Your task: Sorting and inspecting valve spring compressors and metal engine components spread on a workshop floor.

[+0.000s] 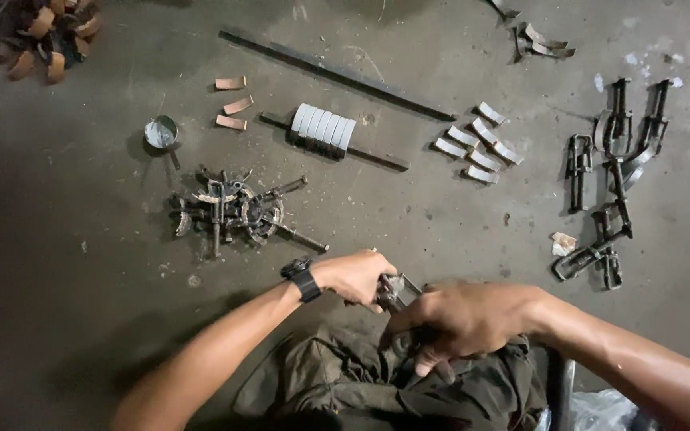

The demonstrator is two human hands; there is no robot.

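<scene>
Both hands meet low in the middle of the view over a dark green cloth (337, 383). My left hand (355, 276), with a black wristwatch (303, 279) on the wrist, is closed around a dark metal clamp part (397, 290). My right hand (461, 319) grips the same part from the right side, fingers curled over it. Most of the part is hidden between the hands.
On the grey concrete floor lie a pile of dark clamps and bolts (237, 211), a small tin (160, 132), a row of grey curved pads on a bar (323, 128), loose grey pads (477, 144), three brown pads (233, 104), a long bar (337, 73) and more clamps (612, 183) at right.
</scene>
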